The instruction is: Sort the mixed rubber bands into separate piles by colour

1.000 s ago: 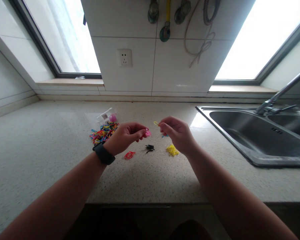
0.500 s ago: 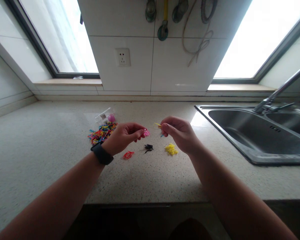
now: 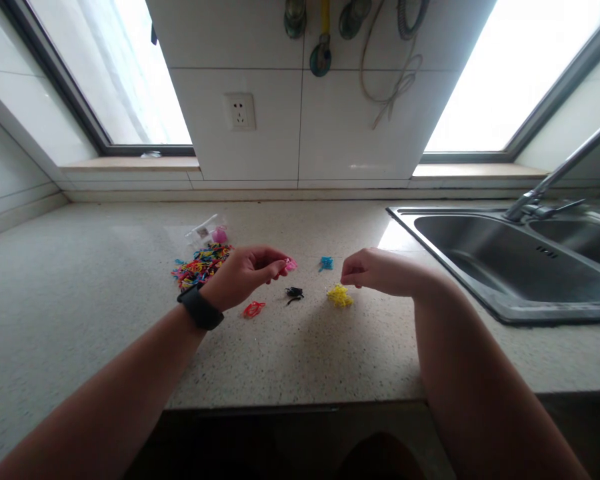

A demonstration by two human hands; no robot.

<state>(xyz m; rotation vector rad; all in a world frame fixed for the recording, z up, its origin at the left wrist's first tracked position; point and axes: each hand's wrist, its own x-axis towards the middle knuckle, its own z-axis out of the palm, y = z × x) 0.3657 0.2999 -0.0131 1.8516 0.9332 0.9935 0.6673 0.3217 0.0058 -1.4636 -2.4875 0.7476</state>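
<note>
My left hand (image 3: 253, 273), with a dark watch on its wrist, is closed in a pinch. Small pink rubber bands (image 3: 291, 265) stick out at its fingertips. To the right, my right hand (image 3: 375, 270) bends down with its fingers closed over the edge of a yellow rubber band pile (image 3: 340, 295); anything inside the fingers is hidden. Between the hands lies a small blue bunch of bands (image 3: 327, 263). Black bands (image 3: 294, 293) and red bands (image 3: 254, 309) lie nearer me on the counter.
Beside my left wrist is a heap of mixed-colour bands (image 3: 200, 267), with a clear plastic bag (image 3: 205, 230) and a pink round item (image 3: 219, 235) behind it. A steel sink (image 3: 480, 293) with a tap (image 3: 527, 200) is set into the speckled counter (image 3: 280, 367) at right.
My right hand has moved right and down to the yellow pile, uncovering the blue bunch. The yellow band it pinched no longer shows. My left hand has hardly moved.
</note>
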